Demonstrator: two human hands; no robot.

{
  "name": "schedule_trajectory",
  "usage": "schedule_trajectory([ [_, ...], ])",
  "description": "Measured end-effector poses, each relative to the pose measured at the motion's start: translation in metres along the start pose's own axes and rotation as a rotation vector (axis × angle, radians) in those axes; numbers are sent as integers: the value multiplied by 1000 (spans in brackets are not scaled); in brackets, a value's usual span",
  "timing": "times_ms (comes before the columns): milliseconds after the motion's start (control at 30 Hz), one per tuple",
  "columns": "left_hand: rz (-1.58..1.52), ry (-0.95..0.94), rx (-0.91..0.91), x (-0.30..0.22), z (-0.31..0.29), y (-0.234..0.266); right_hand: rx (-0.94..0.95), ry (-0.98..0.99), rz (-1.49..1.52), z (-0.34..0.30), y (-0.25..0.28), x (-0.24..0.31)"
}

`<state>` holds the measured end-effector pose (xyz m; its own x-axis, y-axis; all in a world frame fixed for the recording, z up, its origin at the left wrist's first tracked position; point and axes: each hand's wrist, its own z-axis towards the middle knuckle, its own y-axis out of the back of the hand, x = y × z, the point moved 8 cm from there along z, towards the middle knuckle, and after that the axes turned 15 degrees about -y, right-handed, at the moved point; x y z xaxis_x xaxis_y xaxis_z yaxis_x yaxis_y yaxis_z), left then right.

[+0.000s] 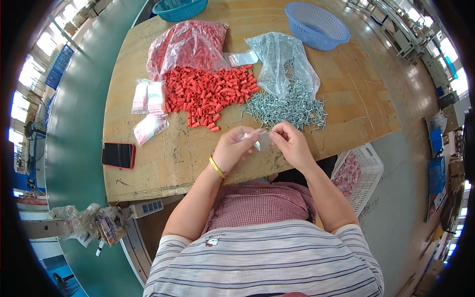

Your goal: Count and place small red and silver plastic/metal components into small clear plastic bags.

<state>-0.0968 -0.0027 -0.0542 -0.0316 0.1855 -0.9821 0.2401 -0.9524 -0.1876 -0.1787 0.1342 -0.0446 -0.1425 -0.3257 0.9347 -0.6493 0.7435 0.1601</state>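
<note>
My left hand, with a yellow band at its wrist, pinches a small clear plastic bag above the table's near edge. On the other side of the bag my right hand has thumb and forefinger pressed together at its edge. Whether anything lies inside the bag is hard to make out. Just beyond my hands spreads a heap of silver screws, spilling from a clear plastic sack. To its left lie many small red plastic tubes, poured out of a large clear sack.
Small filled packets and a red-cased phone lie on the table's left side. A teal basket and a blue basket stand at the back. Low at my right, a white crate holds red-and-clear packets.
</note>
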Motion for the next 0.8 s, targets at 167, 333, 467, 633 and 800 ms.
schedule_trajectory([
  [167,9,31,88,2,2,-2,-48,335,-144,-17,-11,42],
  [333,70,22,77,-4,3,-6,-53,192,-22,0,-15,15],
  [467,-50,-62,-25,4,6,6,-46,151,-25,1,-20,11],
  [633,-232,-91,25,13,8,4,-146,98,111,2,-14,5],
  [800,-605,-132,-195,6,10,14,-162,99,215,0,-11,4],
])
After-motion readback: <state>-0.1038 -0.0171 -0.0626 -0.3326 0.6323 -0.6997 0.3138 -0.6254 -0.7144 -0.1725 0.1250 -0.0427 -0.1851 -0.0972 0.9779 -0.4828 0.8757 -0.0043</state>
